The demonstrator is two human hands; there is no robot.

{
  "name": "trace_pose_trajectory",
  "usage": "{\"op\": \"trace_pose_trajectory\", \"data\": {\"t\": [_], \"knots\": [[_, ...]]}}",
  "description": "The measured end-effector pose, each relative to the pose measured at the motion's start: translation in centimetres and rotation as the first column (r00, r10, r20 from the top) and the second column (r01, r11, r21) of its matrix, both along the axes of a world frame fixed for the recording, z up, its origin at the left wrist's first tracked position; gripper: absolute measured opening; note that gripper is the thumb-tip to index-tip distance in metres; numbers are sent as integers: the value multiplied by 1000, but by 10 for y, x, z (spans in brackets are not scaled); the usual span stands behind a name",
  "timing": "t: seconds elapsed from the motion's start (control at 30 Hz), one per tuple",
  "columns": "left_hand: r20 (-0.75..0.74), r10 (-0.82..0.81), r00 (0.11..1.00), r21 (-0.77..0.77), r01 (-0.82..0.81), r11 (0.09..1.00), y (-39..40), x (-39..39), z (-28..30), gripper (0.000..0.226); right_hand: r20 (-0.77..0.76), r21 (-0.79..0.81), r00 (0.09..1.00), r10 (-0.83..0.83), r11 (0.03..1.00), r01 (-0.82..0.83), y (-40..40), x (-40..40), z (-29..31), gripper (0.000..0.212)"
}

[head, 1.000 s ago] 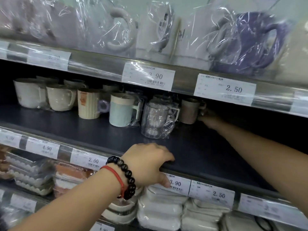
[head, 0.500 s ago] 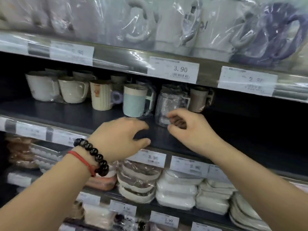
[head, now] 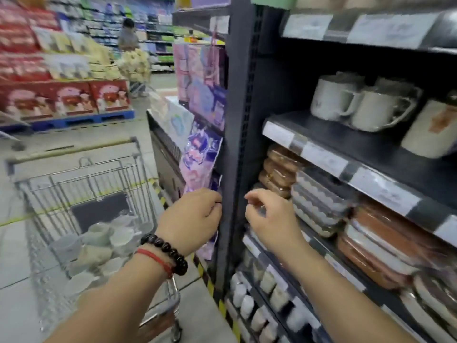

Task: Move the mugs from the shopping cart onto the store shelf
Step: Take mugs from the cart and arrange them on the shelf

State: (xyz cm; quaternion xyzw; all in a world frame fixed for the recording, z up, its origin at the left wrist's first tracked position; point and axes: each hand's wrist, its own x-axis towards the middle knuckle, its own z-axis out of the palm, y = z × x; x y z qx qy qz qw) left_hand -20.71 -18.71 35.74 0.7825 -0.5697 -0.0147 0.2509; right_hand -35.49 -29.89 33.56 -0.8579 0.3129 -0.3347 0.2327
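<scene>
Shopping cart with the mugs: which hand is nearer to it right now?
Left. The left hand hangs just right of the shopping cart, above its near corner; the right hand is farther right, by the shelf.

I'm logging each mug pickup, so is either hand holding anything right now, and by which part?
Nothing is held. The left hand and the right hand hang loosely curled and empty between the cart and the shelf.
</scene>
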Motion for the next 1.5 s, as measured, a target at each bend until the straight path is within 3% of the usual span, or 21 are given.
{"op": "trace_pose_trajectory", "data": {"t": [0.27, 0.63, 0.8, 1.07, 1.37, 1.5], "knots": [[-112, 310, 944, 167, -290, 942, 85, 134, -87, 25, -158, 167, 958, 241, 962, -214, 52, 168, -91, 26], [-230, 641, 732, 442, -508, 739, 138, 216, -211, 45, -366, 454, 784, 501, 832, -319, 86, 285, -223, 28], [-247, 738, 629, 488, -577, 655, 131, 240, -250, 23, -427, 525, 698, 576, 786, -327, 73, 331, -271, 28], [-316, 847, 427, 643, -561, 522, 128, 258, -312, 33, -526, 585, 527, 668, 734, -346, 67, 377, -344, 30], [-382, 889, 252, 736, -499, 458, 138, 269, -409, 32, -693, 581, 302, 655, 755, -304, 52, 435, -445, 52], [-436, 884, 169, 759, -459, 462, 142, 260, -441, 38, -734, 532, 209, 647, 738, -415, 53, 466, -490, 58]]}}
